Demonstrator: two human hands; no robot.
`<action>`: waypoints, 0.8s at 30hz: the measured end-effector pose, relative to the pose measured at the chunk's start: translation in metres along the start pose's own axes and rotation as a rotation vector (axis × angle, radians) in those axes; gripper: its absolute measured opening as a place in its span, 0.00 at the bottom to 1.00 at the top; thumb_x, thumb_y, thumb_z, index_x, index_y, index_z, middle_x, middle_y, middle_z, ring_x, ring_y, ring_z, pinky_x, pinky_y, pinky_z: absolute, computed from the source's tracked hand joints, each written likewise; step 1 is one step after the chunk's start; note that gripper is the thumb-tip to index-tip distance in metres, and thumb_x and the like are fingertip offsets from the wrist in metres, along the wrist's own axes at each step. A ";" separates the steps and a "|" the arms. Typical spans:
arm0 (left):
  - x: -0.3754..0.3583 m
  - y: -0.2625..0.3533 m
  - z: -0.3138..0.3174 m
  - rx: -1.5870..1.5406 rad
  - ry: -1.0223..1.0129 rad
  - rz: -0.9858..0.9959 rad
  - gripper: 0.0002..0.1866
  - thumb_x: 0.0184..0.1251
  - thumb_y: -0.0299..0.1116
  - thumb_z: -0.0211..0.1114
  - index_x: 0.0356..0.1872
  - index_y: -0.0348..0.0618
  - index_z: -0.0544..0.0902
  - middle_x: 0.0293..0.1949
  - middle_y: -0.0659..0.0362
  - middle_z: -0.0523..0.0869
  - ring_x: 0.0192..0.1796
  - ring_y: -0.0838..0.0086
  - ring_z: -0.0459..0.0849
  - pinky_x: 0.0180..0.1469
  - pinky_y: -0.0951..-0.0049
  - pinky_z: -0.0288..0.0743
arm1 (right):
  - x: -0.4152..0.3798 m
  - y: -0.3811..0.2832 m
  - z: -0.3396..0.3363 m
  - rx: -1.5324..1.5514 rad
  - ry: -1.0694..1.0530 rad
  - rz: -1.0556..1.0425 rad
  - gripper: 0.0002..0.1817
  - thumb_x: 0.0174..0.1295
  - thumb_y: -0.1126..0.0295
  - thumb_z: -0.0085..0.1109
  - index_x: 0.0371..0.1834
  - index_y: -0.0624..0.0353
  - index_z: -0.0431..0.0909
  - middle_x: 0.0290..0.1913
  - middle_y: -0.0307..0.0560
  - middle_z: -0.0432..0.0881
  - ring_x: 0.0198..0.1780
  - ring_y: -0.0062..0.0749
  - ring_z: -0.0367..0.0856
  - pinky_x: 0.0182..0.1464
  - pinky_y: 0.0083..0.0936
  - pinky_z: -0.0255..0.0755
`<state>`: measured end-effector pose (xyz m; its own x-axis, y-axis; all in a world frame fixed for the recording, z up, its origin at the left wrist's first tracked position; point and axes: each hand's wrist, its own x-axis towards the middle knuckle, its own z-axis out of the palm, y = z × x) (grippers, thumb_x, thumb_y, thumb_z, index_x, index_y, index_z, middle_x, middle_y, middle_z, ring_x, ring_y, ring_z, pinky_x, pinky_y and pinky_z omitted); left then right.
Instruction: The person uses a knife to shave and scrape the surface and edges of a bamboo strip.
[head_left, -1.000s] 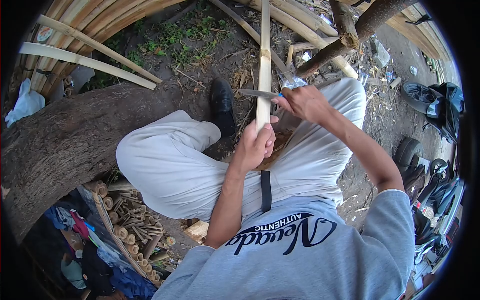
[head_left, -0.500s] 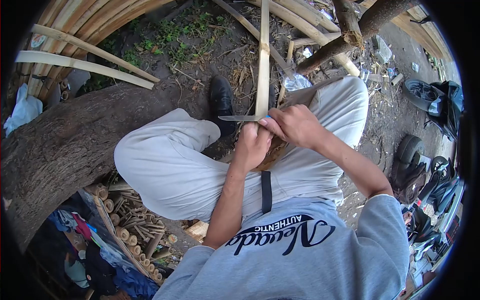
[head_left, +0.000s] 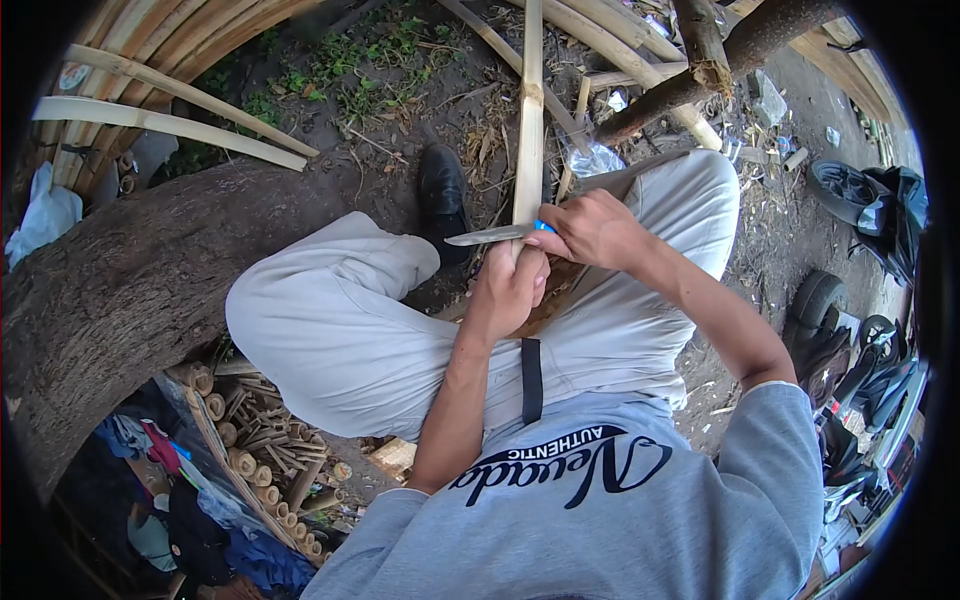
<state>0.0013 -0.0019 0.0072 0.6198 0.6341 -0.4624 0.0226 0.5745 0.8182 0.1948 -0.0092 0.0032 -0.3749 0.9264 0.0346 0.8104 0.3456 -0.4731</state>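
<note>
A long pale bamboo strip (head_left: 531, 130) runs away from my lap toward the top of the view. My left hand (head_left: 510, 288) is closed around its near end, with the thumb along it. In my right hand (head_left: 598, 232) is a knife (head_left: 487, 236) with a blue handle, partly hidden by the fingers. Its blade lies across the strip just beyond my left hand and points left. The two hands are close together above my lap. The strip's near tip is hidden behind my left hand.
A thick tree trunk (head_left: 130, 260) lies along the left. Bamboo slats (head_left: 150, 60) are stacked at the upper left, and cut bamboo pieces (head_left: 270, 440) lie at lower left. Poles and a dark branch (head_left: 720, 75) cross the upper right. Motorbikes (head_left: 850, 190) stand at right.
My right hand has shifted slightly away from my body, and the blade is now tilted with more of its flat showing. More of the blue handle is visible. My left hand keeps its grip.
</note>
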 end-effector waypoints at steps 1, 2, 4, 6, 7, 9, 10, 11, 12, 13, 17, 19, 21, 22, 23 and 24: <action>0.000 0.001 0.001 0.001 0.001 -0.002 0.17 0.81 0.40 0.51 0.31 0.41 0.68 0.23 0.66 0.66 0.19 0.84 0.63 0.21 0.78 0.56 | -0.001 0.003 0.001 0.003 0.014 -0.014 0.25 0.72 0.46 0.54 0.27 0.56 0.75 0.16 0.53 0.74 0.21 0.54 0.78 0.24 0.44 0.70; 0.000 0.003 0.004 -0.001 0.001 -0.011 0.17 0.82 0.40 0.51 0.31 0.41 0.68 0.23 0.65 0.67 0.20 0.84 0.63 0.21 0.78 0.56 | -0.002 0.006 0.001 0.005 0.014 -0.012 0.25 0.72 0.46 0.54 0.27 0.56 0.75 0.16 0.53 0.74 0.21 0.54 0.78 0.24 0.44 0.70; 0.001 0.004 0.006 -0.001 -0.001 -0.020 0.17 0.82 0.41 0.51 0.31 0.42 0.67 0.24 0.65 0.67 0.20 0.84 0.63 0.21 0.78 0.56 | -0.003 0.012 0.001 -0.015 0.040 -0.030 0.28 0.72 0.42 0.52 0.25 0.56 0.79 0.14 0.51 0.75 0.19 0.52 0.79 0.24 0.42 0.73; 0.002 -0.001 0.004 -0.035 -0.012 -0.030 0.16 0.83 0.41 0.51 0.40 0.37 0.73 0.23 0.66 0.66 0.20 0.85 0.61 0.21 0.79 0.56 | -0.003 0.020 0.003 -0.046 0.046 -0.031 0.28 0.72 0.43 0.51 0.26 0.56 0.78 0.14 0.51 0.75 0.19 0.52 0.79 0.24 0.42 0.73; -0.001 0.006 0.003 -0.033 -0.010 -0.031 0.16 0.83 0.41 0.51 0.40 0.37 0.73 0.23 0.66 0.66 0.20 0.85 0.61 0.21 0.79 0.56 | -0.002 0.026 0.004 -0.076 0.052 -0.035 0.28 0.73 0.43 0.51 0.26 0.56 0.78 0.14 0.51 0.76 0.20 0.52 0.80 0.24 0.42 0.73; -0.011 0.022 -0.001 -0.198 0.007 -0.024 0.18 0.83 0.39 0.50 0.55 0.31 0.74 0.23 0.67 0.65 0.20 0.86 0.60 0.21 0.81 0.56 | -0.012 0.081 0.000 -0.175 0.066 0.205 0.29 0.75 0.43 0.48 0.27 0.58 0.77 0.16 0.55 0.77 0.21 0.56 0.80 0.25 0.45 0.73; -0.010 0.018 -0.004 -0.149 -0.010 -0.017 0.23 0.83 0.38 0.50 0.67 0.29 0.68 0.23 0.67 0.64 0.20 0.87 0.60 0.22 0.82 0.57 | -0.020 0.108 -0.007 -0.217 0.114 0.350 0.29 0.76 0.44 0.47 0.28 0.59 0.77 0.17 0.57 0.78 0.22 0.58 0.80 0.26 0.46 0.73; -0.008 0.018 -0.004 -0.147 -0.011 -0.015 0.23 0.83 0.38 0.50 0.67 0.29 0.68 0.23 0.67 0.64 0.20 0.87 0.60 0.22 0.82 0.57 | -0.029 0.127 -0.011 -0.256 0.158 0.495 0.29 0.77 0.45 0.46 0.28 0.60 0.77 0.18 0.59 0.78 0.24 0.60 0.80 0.27 0.48 0.73; -0.007 0.017 -0.002 -0.142 -0.024 -0.009 0.23 0.83 0.37 0.50 0.67 0.29 0.68 0.23 0.67 0.64 0.20 0.87 0.60 0.22 0.82 0.57 | -0.034 0.136 -0.016 -0.258 0.151 0.489 0.29 0.77 0.45 0.46 0.28 0.60 0.77 0.18 0.59 0.78 0.24 0.60 0.80 0.27 0.48 0.73; -0.007 0.016 0.001 -0.143 -0.036 -0.004 0.22 0.83 0.37 0.49 0.67 0.29 0.68 0.23 0.67 0.64 0.20 0.87 0.61 0.22 0.82 0.57 | -0.037 0.141 -0.024 -0.283 0.235 0.573 0.29 0.77 0.46 0.45 0.28 0.61 0.77 0.19 0.61 0.78 0.24 0.62 0.80 0.28 0.49 0.73; 0.000 0.014 0.004 -0.060 -0.005 -0.003 0.24 0.84 0.38 0.49 0.69 0.30 0.67 0.23 0.67 0.66 0.20 0.86 0.62 0.22 0.81 0.58 | -0.030 0.091 -0.037 -0.104 0.339 0.524 0.28 0.78 0.48 0.46 0.28 0.61 0.78 0.19 0.61 0.78 0.25 0.63 0.80 0.28 0.49 0.73; 0.002 0.013 0.004 -0.043 0.008 -0.001 0.21 0.84 0.39 0.49 0.65 0.31 0.70 0.23 0.67 0.66 0.20 0.86 0.62 0.21 0.81 0.58 | -0.021 0.044 -0.033 0.025 0.201 0.468 0.27 0.77 0.49 0.49 0.26 0.60 0.78 0.19 0.60 0.78 0.25 0.61 0.80 0.28 0.48 0.72; 0.003 0.011 0.003 -0.020 0.021 -0.003 0.19 0.84 0.40 0.50 0.61 0.32 0.72 0.23 0.67 0.66 0.20 0.86 0.62 0.21 0.81 0.58 | -0.011 0.008 -0.027 0.034 0.168 0.275 0.26 0.75 0.49 0.52 0.26 0.59 0.79 0.18 0.58 0.78 0.23 0.58 0.80 0.27 0.46 0.73; 0.004 0.010 0.004 0.004 0.024 0.010 0.16 0.83 0.40 0.50 0.54 0.35 0.73 0.23 0.67 0.66 0.20 0.86 0.62 0.21 0.81 0.57 | -0.006 -0.002 -0.023 0.047 0.150 0.211 0.27 0.74 0.48 0.52 0.25 0.58 0.79 0.17 0.56 0.77 0.22 0.57 0.80 0.26 0.45 0.73; 0.004 0.009 0.004 0.028 0.026 0.024 0.14 0.83 0.40 0.51 0.48 0.37 0.74 0.22 0.67 0.66 0.20 0.86 0.62 0.21 0.81 0.57 | -0.001 -0.009 -0.020 0.058 0.132 0.149 0.27 0.74 0.47 0.53 0.24 0.58 0.79 0.15 0.55 0.77 0.21 0.55 0.79 0.26 0.44 0.74; 0.005 0.008 0.003 0.028 0.016 0.015 0.13 0.82 0.39 0.52 0.38 0.41 0.70 0.22 0.66 0.66 0.20 0.85 0.62 0.20 0.80 0.56 | 0.004 -0.012 -0.018 0.059 0.136 0.153 0.27 0.74 0.47 0.53 0.24 0.58 0.79 0.15 0.55 0.77 0.21 0.55 0.79 0.26 0.44 0.74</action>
<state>0.0071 0.0046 0.0126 0.6075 0.6512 -0.4549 0.0353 0.5499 0.8345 0.1918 -0.0071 0.0250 -0.1824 0.9804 0.0748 0.8240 0.1939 -0.5324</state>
